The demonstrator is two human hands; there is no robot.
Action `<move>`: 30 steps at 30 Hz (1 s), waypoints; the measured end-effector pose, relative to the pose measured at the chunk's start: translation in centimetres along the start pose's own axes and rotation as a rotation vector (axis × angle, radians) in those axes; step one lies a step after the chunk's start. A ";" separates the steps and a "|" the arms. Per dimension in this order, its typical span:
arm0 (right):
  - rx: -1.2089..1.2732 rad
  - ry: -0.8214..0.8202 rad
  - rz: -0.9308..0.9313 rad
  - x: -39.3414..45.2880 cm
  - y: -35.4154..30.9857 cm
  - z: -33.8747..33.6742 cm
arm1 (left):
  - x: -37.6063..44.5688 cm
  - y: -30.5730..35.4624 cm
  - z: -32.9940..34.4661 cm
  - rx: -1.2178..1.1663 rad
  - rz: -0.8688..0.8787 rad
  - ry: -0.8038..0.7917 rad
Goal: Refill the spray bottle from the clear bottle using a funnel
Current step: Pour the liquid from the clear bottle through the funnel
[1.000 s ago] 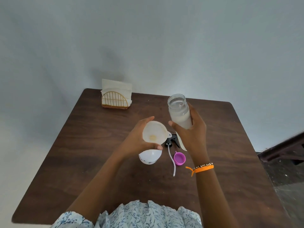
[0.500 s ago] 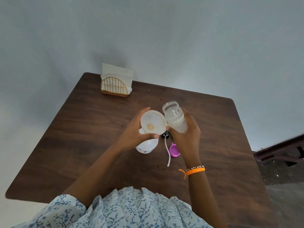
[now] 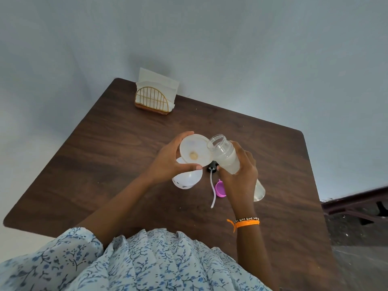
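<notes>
Left hand [image 3: 168, 162] gripped funnel [image 3: 196, 150] rim, steadying it on spray bottle [image 3: 186, 179]; right hand [image 3: 239, 175], at funnel's 3 o'clock, gripped clear bottle [image 3: 225, 156], tilted mouth-over-rim for pouring.

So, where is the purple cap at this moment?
In the head view the purple cap lies on the table, right of centre, between the sprayer's white tube and the right hand.

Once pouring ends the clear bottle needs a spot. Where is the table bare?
The dark wooden table is bare left of the white spray bottle, below the gold wire napkin holder, and along its right edge. Crowded: pink cap, black spray head with tube.
</notes>
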State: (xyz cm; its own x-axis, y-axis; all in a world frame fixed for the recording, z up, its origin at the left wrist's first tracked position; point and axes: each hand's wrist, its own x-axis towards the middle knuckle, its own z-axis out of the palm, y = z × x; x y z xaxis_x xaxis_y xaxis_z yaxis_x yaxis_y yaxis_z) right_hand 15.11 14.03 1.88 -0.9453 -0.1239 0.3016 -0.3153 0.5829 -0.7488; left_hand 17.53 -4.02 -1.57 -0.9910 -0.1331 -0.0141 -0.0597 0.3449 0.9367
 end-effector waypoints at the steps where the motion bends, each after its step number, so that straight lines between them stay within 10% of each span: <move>1: -0.017 0.003 -0.007 0.0 0.1 0.0 | 0.0 0.0 0.0 -0.001 -0.002 0.001; 30: -0.188 0.099 -0.080 0.1 -0.2 0.8 | -0.2 0.1 0.0 -0.054 0.013 -0.007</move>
State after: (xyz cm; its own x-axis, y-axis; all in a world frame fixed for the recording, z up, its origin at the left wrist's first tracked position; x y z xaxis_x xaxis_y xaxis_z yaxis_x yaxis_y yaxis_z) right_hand 14.96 13.29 1.58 -0.9022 -0.1015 0.4192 -0.3592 0.7149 -0.5999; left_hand 17.76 -3.94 -1.50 -0.9925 -0.1221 -0.0047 -0.0410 0.2963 0.9542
